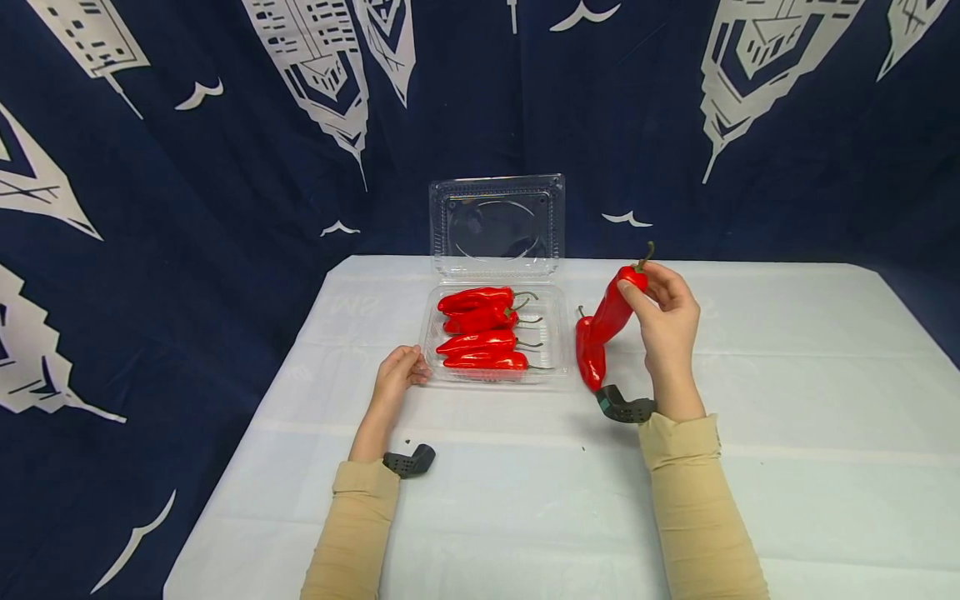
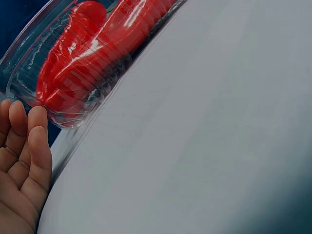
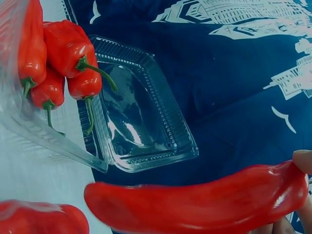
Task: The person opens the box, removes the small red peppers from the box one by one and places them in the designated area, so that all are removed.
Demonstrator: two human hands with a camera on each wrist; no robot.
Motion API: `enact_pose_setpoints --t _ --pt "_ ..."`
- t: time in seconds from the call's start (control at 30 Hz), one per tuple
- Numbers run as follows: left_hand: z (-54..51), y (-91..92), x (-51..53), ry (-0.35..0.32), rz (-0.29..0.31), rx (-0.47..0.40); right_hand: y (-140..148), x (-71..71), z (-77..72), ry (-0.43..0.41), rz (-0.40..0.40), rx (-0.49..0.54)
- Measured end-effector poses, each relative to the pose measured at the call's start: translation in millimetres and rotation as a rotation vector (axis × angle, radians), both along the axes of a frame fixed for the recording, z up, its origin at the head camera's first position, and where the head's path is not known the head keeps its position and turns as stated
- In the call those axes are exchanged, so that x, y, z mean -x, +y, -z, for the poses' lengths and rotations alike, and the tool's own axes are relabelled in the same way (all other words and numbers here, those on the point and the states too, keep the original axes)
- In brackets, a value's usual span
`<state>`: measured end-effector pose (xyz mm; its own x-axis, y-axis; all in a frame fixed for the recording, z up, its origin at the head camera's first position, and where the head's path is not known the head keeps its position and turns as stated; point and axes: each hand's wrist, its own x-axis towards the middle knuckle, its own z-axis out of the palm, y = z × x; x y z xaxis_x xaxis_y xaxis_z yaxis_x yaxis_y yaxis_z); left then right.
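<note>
Several red peppers [image 1: 483, 342] with green stems lie side by side in a clear plastic box [image 1: 555, 333], its lid [image 1: 497, 221] standing up at the back. The left hand [image 1: 397, 371] touches the box's left front corner; in the left wrist view its fingertips [image 2: 37, 117] meet the clear wall. To the right of the box, the right hand [image 1: 667, 312] pinches a red pepper [image 1: 613, 310] near its stem end, holding it tilted above the table. In the right wrist view this pepper [image 3: 204, 202] spans the lower part. Another pepper [image 1: 590, 358] lies beside the box.
The white table [image 1: 525, 517] has a few small dark specks on its front part. Behind it hangs a dark blue cloth [image 1: 465, 125] with white building and bird prints. Each wrist carries a black device, the left one [image 1: 410, 461] and the right one [image 1: 626, 407].
</note>
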<state>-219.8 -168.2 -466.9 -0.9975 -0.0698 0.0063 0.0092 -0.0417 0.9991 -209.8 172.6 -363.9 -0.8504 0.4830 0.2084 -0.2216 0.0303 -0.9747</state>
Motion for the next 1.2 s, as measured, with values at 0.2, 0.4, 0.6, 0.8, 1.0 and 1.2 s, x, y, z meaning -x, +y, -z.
enact_pose_setpoints --t 0.2,0.4,0.6,0.8,1.0,1.2 --pt "0.4 -0.2 0.2 -0.002 0.0 0.015 2 1.6 2.9 -0.026 0.017 -0.02" --pt "0.2 -1.2 1.0 -0.021 0.005 0.006 5 5.1 8.1 -0.022 0.023 -0.011" --pt "-1.7 -1.9 0.7 -0.041 0.022 0.002 6 6.7 10.7 -0.012 0.012 0.043" --pt "-17.4 1.9 -8.5 -0.037 0.027 0.027 8 8.9 14.6 -0.034 0.008 0.054" --pt "-26.0 4.5 -14.4 -0.031 0.029 0.018 9 11.3 19.2 -0.081 0.002 0.032" --pt "-24.6 3.9 -13.4 -0.028 0.028 0.025 11 14.0 25.2 -0.123 -0.011 -0.007"
